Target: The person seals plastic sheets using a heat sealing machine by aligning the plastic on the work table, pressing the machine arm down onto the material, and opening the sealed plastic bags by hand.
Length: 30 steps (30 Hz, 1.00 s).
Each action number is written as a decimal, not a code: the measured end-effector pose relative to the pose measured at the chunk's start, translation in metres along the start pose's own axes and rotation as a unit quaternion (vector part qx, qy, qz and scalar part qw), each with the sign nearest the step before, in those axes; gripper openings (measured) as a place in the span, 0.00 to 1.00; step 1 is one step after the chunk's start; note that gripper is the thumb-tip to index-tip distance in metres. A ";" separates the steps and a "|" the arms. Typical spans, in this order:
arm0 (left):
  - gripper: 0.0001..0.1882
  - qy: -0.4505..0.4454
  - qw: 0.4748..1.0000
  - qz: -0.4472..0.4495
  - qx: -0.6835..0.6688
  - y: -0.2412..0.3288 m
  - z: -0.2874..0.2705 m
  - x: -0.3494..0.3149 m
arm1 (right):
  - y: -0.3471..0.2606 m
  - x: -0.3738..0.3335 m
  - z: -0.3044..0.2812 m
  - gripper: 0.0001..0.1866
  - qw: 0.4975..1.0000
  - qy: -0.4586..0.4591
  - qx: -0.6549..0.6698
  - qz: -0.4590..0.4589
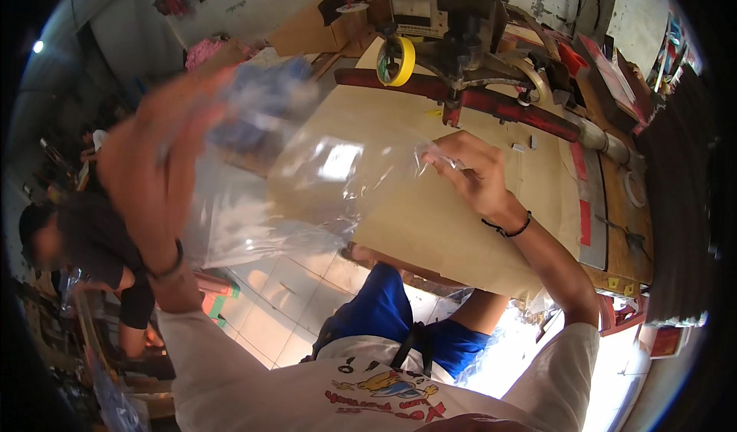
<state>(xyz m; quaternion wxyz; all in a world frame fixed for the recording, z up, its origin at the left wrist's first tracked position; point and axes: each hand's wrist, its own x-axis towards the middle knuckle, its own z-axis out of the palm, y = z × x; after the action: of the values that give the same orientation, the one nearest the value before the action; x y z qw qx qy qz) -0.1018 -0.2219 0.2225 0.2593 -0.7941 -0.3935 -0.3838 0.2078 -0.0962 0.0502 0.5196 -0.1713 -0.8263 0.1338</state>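
A large clear plastic bag (pixel 322 171) stretches in the air between my hands, over the near left part of the table. My right hand (pixel 480 175) is closed, pinching the bag's right edge between thumb and fingers. Raised at the left, my left hand (pixel 153 163) is smeared by motion. Its fingers close on a blue bundle (pixel 265 98) that looks wrapped in clear film. The blur hides what kind of thing the bundle is, and whether it lies inside the bag or against it cannot be told.
Brown sheeting (pixel 453 232) covers the table. Across its back lies a dark red metal bar (pixel 522 113) with a roll of yellow tape (pixel 396 61) by it. Scissors (pixel 626 236) rest at the right edge. Another person (pixel 92 232) sits low at the left, beside the tiled floor (pixel 284 301).
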 end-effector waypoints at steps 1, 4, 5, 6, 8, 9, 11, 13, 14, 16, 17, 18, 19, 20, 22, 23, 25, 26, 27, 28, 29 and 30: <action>0.07 -0.023 0.997 -0.070 -0.035 -0.003 0.009 0.019 | 0.001 -0.002 0.001 0.10 0.999 0.015 -0.025 0.032; 0.09 -0.068 0.992 -0.052 -0.089 -0.050 0.034 0.061 | 0.001 -0.002 0.000 0.08 0.995 0.034 -0.059 0.077; 0.10 -0.088 0.993 -0.032 -0.065 -0.064 0.041 0.072 | 0.000 -0.001 0.002 0.09 0.993 0.040 -0.063 0.096; 0.11 -0.110 0.993 -0.011 -0.043 -0.072 0.045 0.079 | 0.000 -0.002 0.005 0.09 0.993 0.039 -0.063 0.093; 0.12 -0.061 0.994 0.082 0.031 -0.075 0.047 0.094 | -0.001 -0.003 0.010 0.11 0.990 0.063 -0.039 0.117; 0.13 -0.014 0.979 0.175 0.103 -0.071 0.047 0.100 | -0.001 -0.003 0.011 0.11 0.991 0.063 -0.038 0.116; 0.15 0.013 0.971 0.216 0.104 -0.049 0.040 0.101 | 0.000 -0.003 0.013 0.11 0.973 0.122 0.000 0.196; 0.16 0.070 0.935 0.339 0.073 -0.023 0.041 0.093 | 0.004 -0.006 0.013 0.11 0.974 0.128 -0.031 0.187; 0.17 0.086 0.924 0.370 0.051 -0.007 0.050 0.079 | 0.011 -0.009 0.009 0.11 0.974 0.130 -0.064 0.173; 0.14 0.065 0.913 0.402 0.035 0.025 0.059 0.041 | 0.028 -0.015 0.012 0.10 0.981 0.118 -0.034 0.151; 0.12 0.031 0.914 0.401 0.048 0.041 0.049 0.017 | 0.029 -0.011 0.021 0.10 0.988 0.102 0.009 0.119; 0.11 0.006 0.916 0.399 0.047 0.054 0.052 -0.008 | 0.032 -0.013 0.023 0.09 0.985 0.074 -0.005 0.154; 0.11 -0.051 0.922 0.385 0.007 0.058 0.062 -0.032 | 0.037 -0.020 0.015 0.09 0.983 0.082 -0.014 0.163; 0.12 -0.103 0.935 0.336 -0.041 0.065 0.072 -0.062 | 0.043 -0.026 0.007 0.09 0.984 0.017 -0.091 0.155; 0.12 -0.197 0.947 0.194 -0.163 0.082 0.095 -0.123 | 0.050 -0.032 0.003 0.09 0.976 -0.039 -0.155 0.151; 0.15 -0.205 0.946 0.102 -0.230 0.092 0.111 -0.156 | 0.050 -0.034 0.000 0.09 0.971 -0.066 -0.173 0.150; 0.17 -0.198 0.942 -0.048 -0.267 0.119 0.134 -0.214 | 0.050 -0.036 -0.002 0.09 0.967 -0.079 -0.189 0.154; 0.19 -0.180 0.938 -0.138 -0.264 0.139 0.134 -0.234 | 0.048 -0.031 0.003 0.09 0.965 -0.102 -0.197 0.142; 0.15 -0.173 0.931 -0.185 -0.263 0.156 0.134 -0.247 | 0.050 -0.028 0.005 0.09 0.960 -0.128 -0.212 0.131; 0.14 -0.162 0.911 -0.235 -0.298 0.173 0.136 -0.257 | 0.054 -0.024 0.010 0.09 0.961 -0.131 -0.203 0.133; 0.14 -0.148 0.883 -0.290 -0.338 0.187 0.137 -0.265 | 0.056 -0.026 0.010 0.09 0.959 -0.146 -0.200 0.136; 0.15 -0.206 0.787 -0.392 -0.429 0.187 0.138 -0.271 | 0.058 -0.026 0.011 0.09 0.957 -0.164 -0.197 0.137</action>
<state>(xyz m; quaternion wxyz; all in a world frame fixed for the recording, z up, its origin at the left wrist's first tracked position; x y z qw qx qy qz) 0.0007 -0.3427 -0.0968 -0.3681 -0.6611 -0.5098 -0.4093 0.2169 -0.0556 0.0013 0.3101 -0.3571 -0.8787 0.0646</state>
